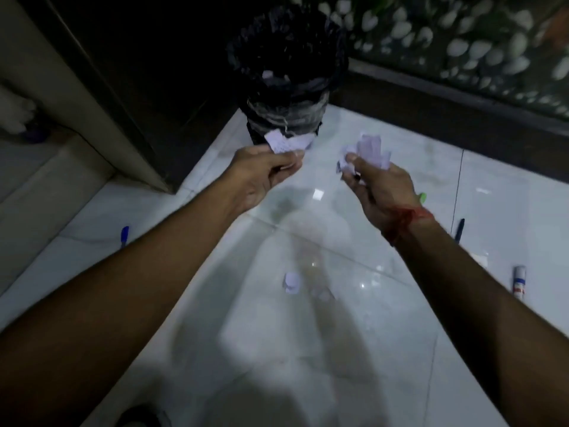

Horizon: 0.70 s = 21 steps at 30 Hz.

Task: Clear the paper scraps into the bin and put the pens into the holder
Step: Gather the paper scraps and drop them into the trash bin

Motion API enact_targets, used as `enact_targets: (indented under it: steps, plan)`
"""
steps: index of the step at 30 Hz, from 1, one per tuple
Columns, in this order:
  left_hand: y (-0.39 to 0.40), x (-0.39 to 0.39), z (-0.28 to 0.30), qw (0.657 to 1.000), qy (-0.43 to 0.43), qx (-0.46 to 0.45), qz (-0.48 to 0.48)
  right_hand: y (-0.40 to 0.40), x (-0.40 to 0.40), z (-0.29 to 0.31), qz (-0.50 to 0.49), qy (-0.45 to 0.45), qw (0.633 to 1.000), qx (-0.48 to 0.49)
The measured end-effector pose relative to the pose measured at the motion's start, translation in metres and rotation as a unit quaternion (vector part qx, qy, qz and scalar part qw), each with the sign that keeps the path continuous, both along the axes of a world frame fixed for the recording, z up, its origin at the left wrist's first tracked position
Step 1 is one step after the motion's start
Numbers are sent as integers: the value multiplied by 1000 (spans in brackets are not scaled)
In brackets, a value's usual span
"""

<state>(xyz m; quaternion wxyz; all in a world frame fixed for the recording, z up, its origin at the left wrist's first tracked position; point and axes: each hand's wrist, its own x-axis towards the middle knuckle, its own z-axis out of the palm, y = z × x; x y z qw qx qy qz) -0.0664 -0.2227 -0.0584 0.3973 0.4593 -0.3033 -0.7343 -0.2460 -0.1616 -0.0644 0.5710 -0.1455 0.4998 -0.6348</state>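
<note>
The far bin [284, 87], lined in black, holds pale scraps, blurred. Left hand [261, 177] pinches a paper scrap [288, 143]; right hand [380, 192] clutches crumpled paper [371, 151]. Another scrap [292, 282] and pens [124, 236] lie on the floor [385, 349].

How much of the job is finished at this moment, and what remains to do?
Done: a few pale scraps already lie inside the black-lined bin. In hand: the left hand and right hand each hold crumpled white paper near the bin. Left: a small white paper scrap on the white tiled floor, a blue pen, a dark pen. No holder is visible.
</note>
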Motion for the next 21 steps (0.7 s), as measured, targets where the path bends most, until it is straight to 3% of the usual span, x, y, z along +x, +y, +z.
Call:
enact_targets:
  steps: [4, 6, 9, 12, 14, 16, 18, 21]
  plan:
    - [-82, -17, 53, 994, 43, -41, 87, -99, 12, 57, 0, -20, 998, -58]
    - [-118, -26, 73, 993, 9, -55, 106, -148, 25, 75, 13, -6, 998, -54]
    - [-157, -32, 84, 993, -92, -36, 57, -204, 36, 82, 35, 104, 994, -1]
    - [-170, -29, 91, 983, -175, 25, -54, -230, 44, 73, 144, 176, 972, 52]
    - [-171, -24, 95, 975, -209, 37, -60, -235, 46, 69, 177, 174, 966, 75]
    - [-164, -23, 96, 978, -209, 1, 18, -228, 44, 72, 154, 177, 970, 67]
    - [-146, -23, 95, 963, -231, -94, 102, -198, 38, 81, 94, 198, 975, 20]
    - [-90, -22, 68, 947, -246, -183, 100, -127, 23, 69, 51, 239, 965, -95]
